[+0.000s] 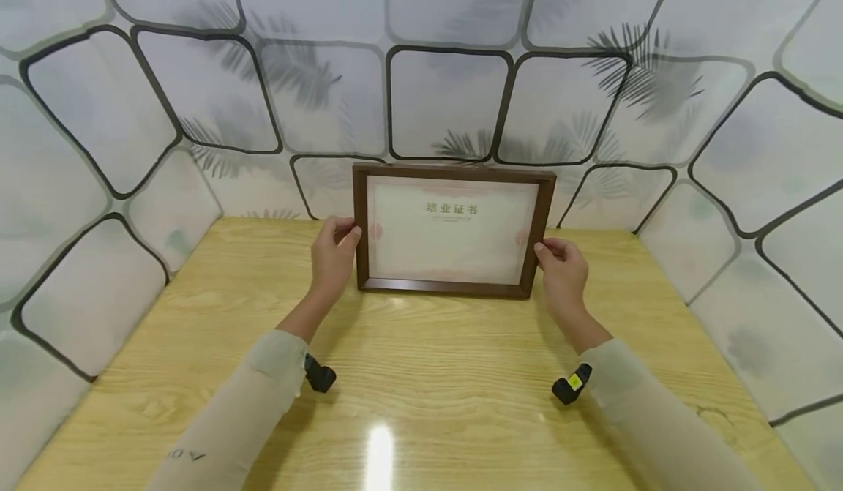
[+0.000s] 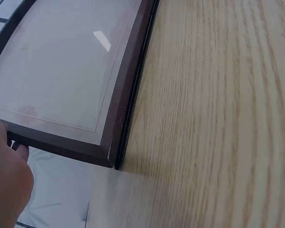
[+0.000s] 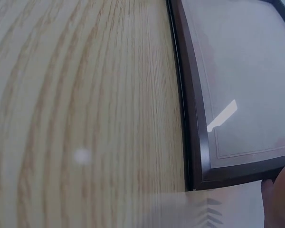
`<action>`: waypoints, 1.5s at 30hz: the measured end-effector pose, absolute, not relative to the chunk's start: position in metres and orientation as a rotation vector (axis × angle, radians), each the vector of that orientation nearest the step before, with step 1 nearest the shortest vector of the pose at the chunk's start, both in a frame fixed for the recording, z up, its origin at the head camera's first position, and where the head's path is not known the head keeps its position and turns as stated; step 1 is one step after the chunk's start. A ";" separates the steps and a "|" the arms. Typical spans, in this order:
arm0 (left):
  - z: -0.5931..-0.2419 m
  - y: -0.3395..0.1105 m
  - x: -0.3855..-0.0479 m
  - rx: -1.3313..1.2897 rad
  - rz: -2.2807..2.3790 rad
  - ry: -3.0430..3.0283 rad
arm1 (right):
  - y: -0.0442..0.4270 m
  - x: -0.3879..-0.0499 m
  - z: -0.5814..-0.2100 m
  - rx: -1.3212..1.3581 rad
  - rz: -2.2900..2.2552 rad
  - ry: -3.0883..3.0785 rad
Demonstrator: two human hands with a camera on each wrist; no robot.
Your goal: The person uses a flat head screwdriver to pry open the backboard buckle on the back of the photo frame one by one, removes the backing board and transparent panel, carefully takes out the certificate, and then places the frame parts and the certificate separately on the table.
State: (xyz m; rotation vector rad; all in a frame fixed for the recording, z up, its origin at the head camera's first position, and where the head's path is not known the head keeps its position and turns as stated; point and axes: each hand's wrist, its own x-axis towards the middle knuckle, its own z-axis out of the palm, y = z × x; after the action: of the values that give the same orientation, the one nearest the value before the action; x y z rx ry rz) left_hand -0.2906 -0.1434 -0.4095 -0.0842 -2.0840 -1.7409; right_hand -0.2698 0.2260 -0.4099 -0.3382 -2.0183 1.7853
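Observation:
A dark brown picture frame (image 1: 444,286) with a pale certificate (image 1: 454,246) behind its glass stands near the back of the wooden table, facing the head camera. My left hand (image 1: 334,257) pinches its left side between thumb and fingers. On the opposite side, my right hand (image 1: 563,268) grips the right edge the same way. In the left wrist view the frame's corner (image 2: 109,154) shows beside the hand, whose fingertips are partly hidden behind the edge. The right wrist view shows another corner (image 3: 199,178) and a light reflection on the glass.
The yellow wood-grain table (image 1: 421,374) stretches in front of the frame, with a bright glare spot near its front. Patterned panels (image 1: 448,103) with dark outlines and leaf prints rise behind and along both sides. Small black devices (image 1: 320,375) sit at both wrists.

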 end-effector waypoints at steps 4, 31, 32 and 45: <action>-0.408 -0.149 -0.289 -0.092 -1.695 -2.145 | 0.225 -0.270 -0.409 -0.333 1.782 -2.016; -0.325 -0.147 -0.321 -0.141 -1.774 -2.054 | 0.227 -0.302 -0.314 -0.237 1.744 -2.093; -0.325 -0.147 -0.320 -0.141 -1.786 -2.042 | 0.227 -0.300 -0.313 -0.249 1.752 -2.076; -0.326 -0.148 -0.302 -0.169 -1.847 -1.927 | 0.229 -0.278 -0.310 -0.209 1.807 -1.986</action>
State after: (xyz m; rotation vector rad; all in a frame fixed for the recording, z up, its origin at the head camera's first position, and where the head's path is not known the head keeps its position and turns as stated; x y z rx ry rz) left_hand -0.3020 -0.1476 -0.3259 -0.1690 -1.9274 -1.8470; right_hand -0.2777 0.2287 -0.3105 -0.2088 -1.9863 1.8066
